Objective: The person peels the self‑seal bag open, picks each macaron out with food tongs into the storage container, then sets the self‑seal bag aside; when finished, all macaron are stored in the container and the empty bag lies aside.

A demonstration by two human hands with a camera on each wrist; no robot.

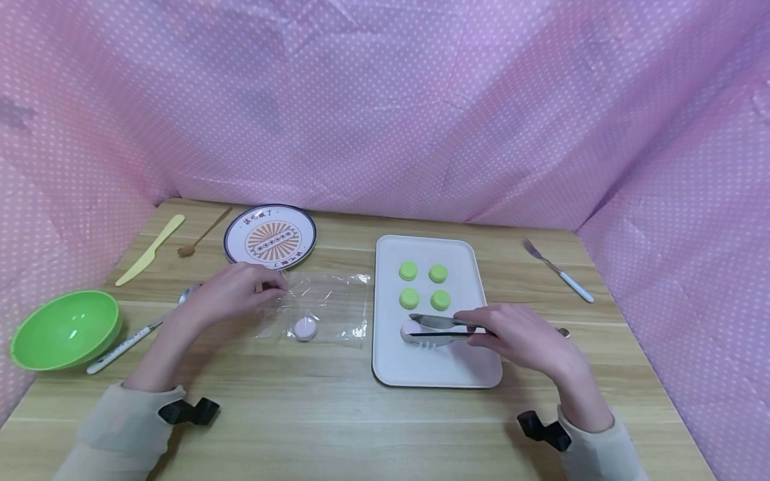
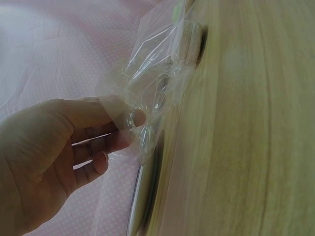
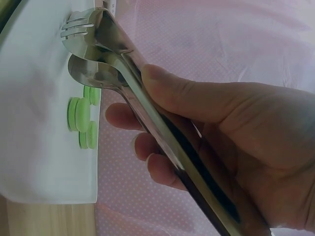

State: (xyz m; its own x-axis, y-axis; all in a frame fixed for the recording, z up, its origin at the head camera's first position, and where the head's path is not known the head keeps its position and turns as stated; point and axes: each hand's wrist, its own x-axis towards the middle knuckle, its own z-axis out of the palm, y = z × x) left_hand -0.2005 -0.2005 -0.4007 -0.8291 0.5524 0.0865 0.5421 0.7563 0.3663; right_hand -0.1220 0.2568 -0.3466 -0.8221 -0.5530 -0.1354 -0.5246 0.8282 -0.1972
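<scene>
My left hand (image 1: 243, 290) pinches the left edge of a clear plastic bag (image 1: 337, 294), with thumb and fingers at the film in the left wrist view. A pale lilac macaron (image 1: 305, 329) lies inside the bag. My right hand (image 1: 520, 334) grips metal serving tongs (image 3: 147, 108), one end fork-shaped and the other spoon-shaped. In the head view the tong ends straddle a second pale macaron (image 1: 407, 329) near the left side of the white tray (image 1: 433, 371), partly covering it. Several green macarons (image 1: 440, 300) sit on the tray just beyond the tongs.
A white patterned plate (image 1: 273, 237) stands behind the bag. On the left are a green bowl (image 1: 66, 331), a spoon (image 1: 123, 349), a yellow knife (image 1: 150, 250) and a thin brown stick utensil (image 1: 204, 234). A fork (image 1: 559, 270) lies far right. Pink dotted cloth (image 1: 385, 113) surrounds the table.
</scene>
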